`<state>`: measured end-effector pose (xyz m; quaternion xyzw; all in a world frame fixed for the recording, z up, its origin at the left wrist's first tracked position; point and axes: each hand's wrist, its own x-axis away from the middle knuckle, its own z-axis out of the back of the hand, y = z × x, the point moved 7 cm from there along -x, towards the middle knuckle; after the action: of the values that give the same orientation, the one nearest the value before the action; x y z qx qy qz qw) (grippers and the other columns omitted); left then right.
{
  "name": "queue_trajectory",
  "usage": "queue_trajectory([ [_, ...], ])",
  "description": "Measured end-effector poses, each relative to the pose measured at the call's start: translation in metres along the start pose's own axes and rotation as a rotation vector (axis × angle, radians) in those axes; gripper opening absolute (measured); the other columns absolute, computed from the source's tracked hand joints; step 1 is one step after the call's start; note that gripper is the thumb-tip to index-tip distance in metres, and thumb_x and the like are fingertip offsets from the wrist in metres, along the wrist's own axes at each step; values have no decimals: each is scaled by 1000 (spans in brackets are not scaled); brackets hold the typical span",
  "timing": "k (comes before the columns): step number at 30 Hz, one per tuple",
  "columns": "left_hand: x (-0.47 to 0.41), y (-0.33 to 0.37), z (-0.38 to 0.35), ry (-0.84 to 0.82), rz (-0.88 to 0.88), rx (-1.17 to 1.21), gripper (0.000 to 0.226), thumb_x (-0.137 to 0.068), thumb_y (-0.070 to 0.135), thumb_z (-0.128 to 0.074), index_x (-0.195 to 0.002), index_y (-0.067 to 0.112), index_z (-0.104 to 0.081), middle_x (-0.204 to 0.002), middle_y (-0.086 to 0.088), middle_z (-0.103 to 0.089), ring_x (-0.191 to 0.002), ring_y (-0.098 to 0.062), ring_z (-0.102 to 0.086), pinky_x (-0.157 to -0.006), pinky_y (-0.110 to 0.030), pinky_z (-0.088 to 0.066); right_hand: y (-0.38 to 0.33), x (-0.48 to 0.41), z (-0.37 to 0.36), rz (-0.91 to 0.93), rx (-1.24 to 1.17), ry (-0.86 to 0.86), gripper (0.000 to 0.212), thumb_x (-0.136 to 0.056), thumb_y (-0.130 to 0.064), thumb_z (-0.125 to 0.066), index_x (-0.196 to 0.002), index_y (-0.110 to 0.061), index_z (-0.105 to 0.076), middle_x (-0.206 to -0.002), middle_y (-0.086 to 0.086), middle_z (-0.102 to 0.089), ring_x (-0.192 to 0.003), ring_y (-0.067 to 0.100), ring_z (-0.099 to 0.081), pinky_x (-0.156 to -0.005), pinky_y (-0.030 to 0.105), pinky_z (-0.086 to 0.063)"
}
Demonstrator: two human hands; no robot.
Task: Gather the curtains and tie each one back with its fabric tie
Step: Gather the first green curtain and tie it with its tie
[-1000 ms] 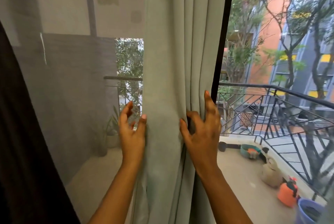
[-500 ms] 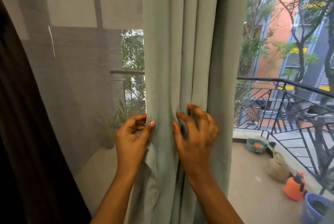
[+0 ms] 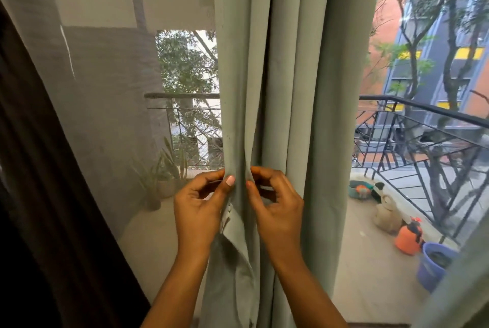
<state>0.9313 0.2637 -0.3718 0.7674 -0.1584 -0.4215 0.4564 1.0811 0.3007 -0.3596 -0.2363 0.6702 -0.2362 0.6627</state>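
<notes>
Hands meet at the centre of the frame on a pale green curtain (image 3: 291, 89), which hangs in long upright folds from the top edge down to the bottom. The left hand (image 3: 197, 211) pinches one narrow fold between thumb and curled fingers; the right hand (image 3: 279, 211) pinches the same fold from its other side, thumb tips nearly touching across the cloth. Below the left hand the curtain's edge turns over in a loose flap. A sheer screen (image 3: 105, 116) fills the left of the frame, with a dark curtain (image 3: 39, 195) at the far left and a potted plant (image 3: 166, 177) dimly seen through it. At right a black railing (image 3: 423, 113) borders a balcony; an orange sprayer (image 3: 407, 235) and a blue bucket (image 3: 434, 264) stand at lower right.
</notes>
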Motion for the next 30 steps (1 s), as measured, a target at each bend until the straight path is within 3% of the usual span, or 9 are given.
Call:
queue_trajectory([
  [3, 7, -1, -1, -44, 21, 28, 17, -71, 21, -73, -88, 22, -73, -87, 2, -75, -86, -18, -72, -80, -36, -58, -1, 11, -5, -26, -64, 13, 33, -84, -9, -68, -103, -36, -62, -95, -16, -64, -91, 2, -64, -75, 13, -51],
  [9, 13, 0, 2, -57, 37, 35, 16, -71, 13, -73, -85, 21, -73, -82, 8, -75, -81, -13, -72, -81, -35, -59, 4, 17, -5, -45, -147, 31, 23, -82, -10, -68, -104, -18, -70, -91, -8, -67, -88, 10, -67, -75, 21, -54],
  [14, 12, 2, 0, -122, 50, 75, 19, -70, 19, -70, -89, 21, -72, -82, 8, -76, -79, -11, -73, -75, -27, -60, 7, 24, -9, -51, -145, 13, 26, -83, -21, -68, -108, -16, -70, -91, -4, -66, -86, 13, -67, -75, 26, -56],
  [17, 11, 5, 1, -136, 48, 77, 25, -68, 20, -71, -93, 20, -71, -81, 11, -75, -77, -8, -72, -71, -22, -58, 13, 26, -10, -56, -130, -24, 21, -83, -18, -68, -104, -15, -72, -89, -2, -65, -84, 14, -66, -74, 25, -55],
  [21, -4, 12, 18, -32, -106, -126, 18, -75, 17, -76, -88, 28, -71, -75, 19, -73, -69, -2, -69, -68, -16, -55, 21, 26, -14, -37, -33, -133, 21, -82, -21, -68, -103, -19, -72, -90, -1, -68, -85, 11, -66, -75, 29, -56],
  [26, -15, 17, 51, 179, -189, -307, 16, -83, 13, -73, -89, 28, -71, -60, 24, -65, -60, 3, -64, -61, -11, -51, 28, 21, 12, -16, 136, 83, 15, -84, -17, -68, -99, -18, -72, -93, -5, -64, -88, 7, -63, -73, 26, -54],
  [30, -22, 18, 62, 227, -223, -356, 17, -85, 14, -70, -86, 30, -65, -59, 29, -62, -59, 8, -61, -60, -13, -50, 33, 12, 23, -72, 234, 203, 36, -84, -17, -71, -118, -19, -61, -115, -3, -56, -103, 5, -56, -85, 23, -51],
])
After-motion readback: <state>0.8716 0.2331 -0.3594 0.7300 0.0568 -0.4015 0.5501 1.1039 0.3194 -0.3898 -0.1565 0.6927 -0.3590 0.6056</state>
